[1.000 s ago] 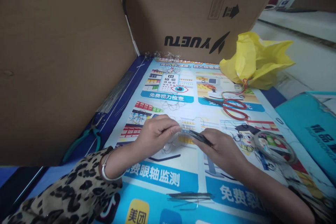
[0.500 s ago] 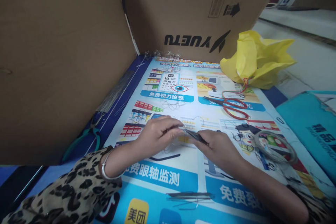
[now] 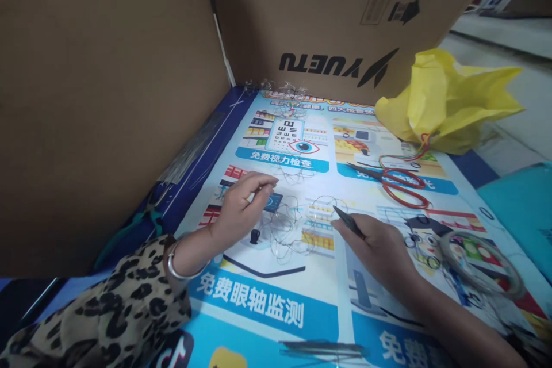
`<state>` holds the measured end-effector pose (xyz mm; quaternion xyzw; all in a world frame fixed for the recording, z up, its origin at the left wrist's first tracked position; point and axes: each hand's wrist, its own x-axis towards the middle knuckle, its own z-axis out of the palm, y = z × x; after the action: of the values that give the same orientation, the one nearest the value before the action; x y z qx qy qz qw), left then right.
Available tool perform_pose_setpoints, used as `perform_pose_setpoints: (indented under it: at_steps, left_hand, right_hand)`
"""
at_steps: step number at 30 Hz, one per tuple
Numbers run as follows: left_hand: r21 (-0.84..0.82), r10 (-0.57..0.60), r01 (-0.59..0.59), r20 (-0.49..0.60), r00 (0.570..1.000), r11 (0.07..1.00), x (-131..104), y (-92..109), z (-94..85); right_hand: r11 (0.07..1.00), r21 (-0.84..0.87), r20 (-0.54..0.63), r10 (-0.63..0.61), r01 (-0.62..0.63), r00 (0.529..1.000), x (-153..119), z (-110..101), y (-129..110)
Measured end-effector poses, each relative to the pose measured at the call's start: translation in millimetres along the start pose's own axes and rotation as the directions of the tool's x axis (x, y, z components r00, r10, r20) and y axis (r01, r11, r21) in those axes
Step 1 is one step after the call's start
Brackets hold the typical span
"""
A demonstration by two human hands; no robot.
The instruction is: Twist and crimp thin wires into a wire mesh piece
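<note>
My left hand (image 3: 242, 207) is raised over the printed sheet, thumb and fingertips pinched together; whatever they hold is too fine to make out. In my right hand (image 3: 379, 244) is a pair of dark-tipped pliers (image 3: 348, 221), its jaws pointing up and left and its handles hidden in the palm. Between the hands is a thin wire piece bent into several loops (image 3: 288, 230). A fine wire arc runs from it toward the pliers' tip; whether the jaws grip it I cannot tell.
Red-handled scissors (image 3: 403, 184) lie beyond my right hand, near a yellow bag (image 3: 448, 103). A wire coil (image 3: 480, 261) sits at right, and dark wire lengths (image 3: 323, 349) at the front. Teal-handled pliers (image 3: 149, 218) lie beside the cardboard wall (image 3: 107, 98).
My hands have moved apart: the left up and to the left, the right with the pliers to the right. The looped wire between them now shows. The view has shifted slightly.
</note>
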<state>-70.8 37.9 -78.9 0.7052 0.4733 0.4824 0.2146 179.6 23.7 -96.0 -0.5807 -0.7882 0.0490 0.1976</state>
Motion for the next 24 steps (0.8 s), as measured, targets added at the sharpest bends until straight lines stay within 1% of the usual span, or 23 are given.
perform_pose_setpoints:
  at_steps: [2, 4, 8, 11, 15, 19, 22, 24]
  left_hand:
    - [0.029, 0.094, -0.095, 0.033, 0.995, 0.995, -0.5, 0.8, 0.0]
    - [0.052, 0.171, -0.176, 0.092, 0.981, 0.983, -1.7, 2.9, -0.2]
    - [0.138, 0.235, -0.271, 0.233, 0.944, 0.953, -5.8, 6.7, -0.4]
    - [0.203, 0.242, -0.313, 0.311, 0.919, 0.928, -8.3, 7.1, -1.0]
    - [0.260, 0.240, -0.355, 0.386, 0.891, 0.898, -9.0, 6.5, -3.7]
    - [0.316, 0.196, -0.365, 0.459, 0.867, 0.875, -8.7, 7.6, -6.7]
    - [0.358, 0.159, -0.365, 0.493, 0.856, 0.859, -8.6, 8.6, -6.6]
    - [0.373, 0.154, -0.371, 0.497, 0.854, 0.850, -8.4, 8.7, -5.6]
  right_hand:
    - [1.000, 0.010, -0.011, 0.001, 0.000, 1.000, -0.7, -0.2, 0.1]
    - [1.000, 0.021, -0.016, -0.017, 0.018, 1.000, -1.7, -0.5, 0.1]
    - [0.998, 0.033, -0.017, -0.059, 0.060, 0.998, -3.3, 0.2, 0.4]
    - [0.997, 0.028, -0.025, -0.077, 0.078, 0.997, -3.8, 0.4, 0.0]
    - [0.995, 0.014, -0.021, -0.103, 0.103, 0.995, -3.8, 0.4, -0.2]
    - [0.992, 0.009, -0.003, -0.125, 0.125, 0.992, -3.8, 2.8, 1.0]
    - [0.994, 0.005, 0.004, -0.108, 0.108, 0.994, -4.2, 4.1, 1.4]
    - [0.995, 0.002, 0.010, -0.100, 0.100, 0.995, -4.6, 3.6, 1.2]
